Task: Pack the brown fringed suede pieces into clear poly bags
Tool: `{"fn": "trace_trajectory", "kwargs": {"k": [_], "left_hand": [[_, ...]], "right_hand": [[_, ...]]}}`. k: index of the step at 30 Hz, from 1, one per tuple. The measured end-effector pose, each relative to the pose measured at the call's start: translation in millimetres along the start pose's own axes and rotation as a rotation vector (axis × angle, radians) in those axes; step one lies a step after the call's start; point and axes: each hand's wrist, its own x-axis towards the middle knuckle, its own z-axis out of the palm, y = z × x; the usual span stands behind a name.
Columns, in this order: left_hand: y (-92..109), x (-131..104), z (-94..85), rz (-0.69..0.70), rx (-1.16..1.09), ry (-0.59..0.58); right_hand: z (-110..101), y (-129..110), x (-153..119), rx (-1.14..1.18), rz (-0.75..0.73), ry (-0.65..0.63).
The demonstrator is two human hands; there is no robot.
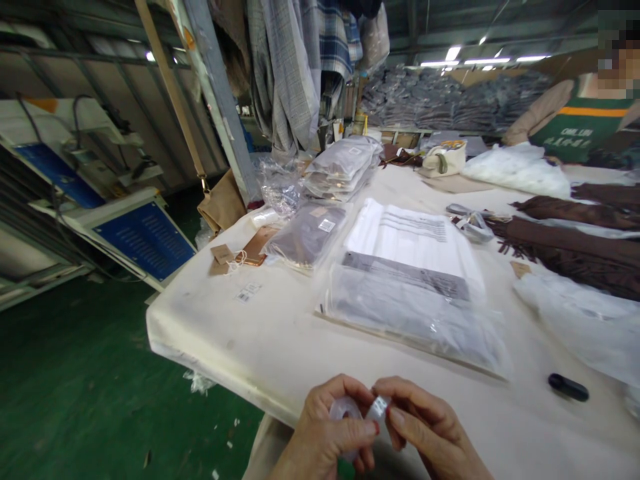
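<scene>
Left fingers point(355, 433) grip a half-hidden roll point(344, 407); right fingers point(411, 427) pinch a blurred strip point(379, 408).

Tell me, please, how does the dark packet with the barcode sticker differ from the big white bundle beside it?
The dark packet is smaller; the white bundle spreads much wider.
The packet looks grey-brown, while the bundle is mostly white with a grey band across it.
The packet bears a small barcode sticker; the bundle shows lines of print.
Both lie flat, with shiny clear plastic.
</scene>
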Motion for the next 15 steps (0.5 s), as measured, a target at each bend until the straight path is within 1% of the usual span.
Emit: {"fn": "trace_trajectory", "kwargs": {"k": [9, 13, 15], "left_hand": [[-6.4, 3.8, -2.2, 0.019, -0.035, 0.008], [-5.2, 2.9, -2.0, 0.018, -0.030, 0.008], [-3.9, 1.9, -1.1, 0.021, -0.029, 0.008]], "right_hand": [[3.9, 4.3, 2.2, 0.038, 0.022, 0.060], [3.7, 6.7, 1.9, 0.063, 0.030, 0.081], [3.1, 7.5, 2.3, 0.063, 0.035, 0.072]]}}
